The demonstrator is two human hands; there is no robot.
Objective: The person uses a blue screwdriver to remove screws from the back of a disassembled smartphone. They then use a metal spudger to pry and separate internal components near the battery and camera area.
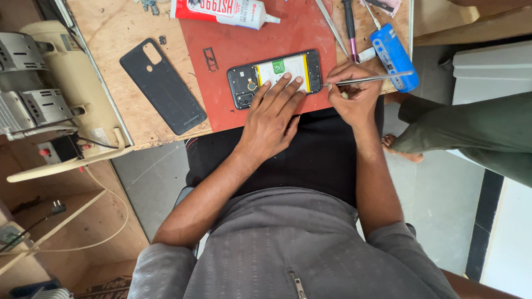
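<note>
In the head view, one opened phone (274, 77) is seen lying flat on a red mat (244, 41), which is spread on a wooden table (111, 27). The phone's back is off, so that a white and yellow battery and the dark inner frame are exposed. The left hand (271, 116) is laid on the phone from the near side, its fingers (282, 88) spread flat and pressed on the battery; nothing is gripped by it. The right hand (354, 94) is closed round one thin metal tool (368, 81), whose tip is set against the right end of the phone. Whether that tool is a pair of tweezers or a pry bar cannot be told.

One black back cover (163, 86) is found on the bare wood to the left of the mat, well apart from the phone, with its camera cut-out turned to the far side. One small dark frame piece (210, 59) lies on the mat between the cover and the phone. One white glue tube (221, 11) with a red label is placed at the far edge of the mat. One blue tool case (393, 55) rests just beyond the right hand, and one screwdriver with a black and pink handle (350, 25) lies beside it. One cream-coloured machine (72, 83) stands at the left of the table. A second person's leg in green cloth (465, 133) is seen at the right.
</note>
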